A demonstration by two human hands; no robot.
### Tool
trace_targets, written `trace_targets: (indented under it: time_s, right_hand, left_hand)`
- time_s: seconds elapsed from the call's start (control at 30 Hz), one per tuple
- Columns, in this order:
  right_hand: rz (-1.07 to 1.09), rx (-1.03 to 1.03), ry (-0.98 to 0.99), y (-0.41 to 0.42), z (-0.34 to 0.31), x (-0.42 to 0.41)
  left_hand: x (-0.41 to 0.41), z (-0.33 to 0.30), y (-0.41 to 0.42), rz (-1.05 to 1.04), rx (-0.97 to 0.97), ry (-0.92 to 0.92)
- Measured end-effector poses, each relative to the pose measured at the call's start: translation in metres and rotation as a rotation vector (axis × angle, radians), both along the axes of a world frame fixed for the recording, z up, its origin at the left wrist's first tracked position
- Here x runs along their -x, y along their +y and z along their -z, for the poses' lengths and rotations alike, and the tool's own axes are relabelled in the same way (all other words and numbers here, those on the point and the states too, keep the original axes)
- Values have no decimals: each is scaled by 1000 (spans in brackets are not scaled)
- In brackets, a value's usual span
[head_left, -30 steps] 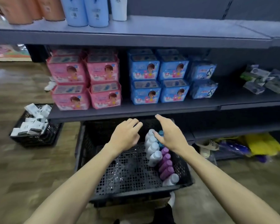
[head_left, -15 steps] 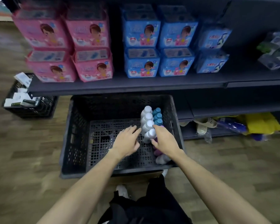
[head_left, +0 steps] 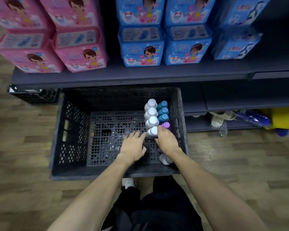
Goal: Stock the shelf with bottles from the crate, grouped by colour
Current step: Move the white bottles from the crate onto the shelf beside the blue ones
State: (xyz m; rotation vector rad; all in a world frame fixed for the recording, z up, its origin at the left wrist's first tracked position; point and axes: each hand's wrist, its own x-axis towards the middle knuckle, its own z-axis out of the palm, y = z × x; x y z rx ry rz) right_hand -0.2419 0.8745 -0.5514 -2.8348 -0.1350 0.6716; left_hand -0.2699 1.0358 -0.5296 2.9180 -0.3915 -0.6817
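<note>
A black plastic crate [head_left: 68,130] stands on the floor under the dark shelf [head_left: 140,77]. Along its right wall stand a column of white bottles [head_left: 151,112], three teal bottles [head_left: 163,111] and a purple bottle [head_left: 165,125]. One more white bottle [head_left: 164,160] lies near the front right corner. My left hand [head_left: 133,144] reaches in with straight fingers, its tips beside the nearest white bottle [head_left: 151,132]. My right hand [head_left: 167,140] lies over further purple bottles, index finger against that same white bottle and thumb just below it. Neither hand lifts anything.
Pink packs [head_left: 80,47] and blue packs [head_left: 142,45] fill the shelf above the crate. A second black crate [head_left: 33,95] sits at the left. Slippers [head_left: 222,116] and yellow and blue bags [head_left: 280,119] lie under the lower shelf at the right. Wooden floor surrounds the crate.
The view has tilted down and come closer to the crate. Both hands have dropped from above the crate to the nearest white bottle inside it.
</note>
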Motion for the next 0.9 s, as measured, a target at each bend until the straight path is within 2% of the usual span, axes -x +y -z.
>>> trace_targets:
  time_s: [0.4,0.9]
  right_hand:
    - [-127,93,69,2,20,-12]
    - [-92,41,-11,19,45,-12]
  left_hand:
    - [6,14,1,-121,11,111]
    - [24,10,34,-188,-4,50]
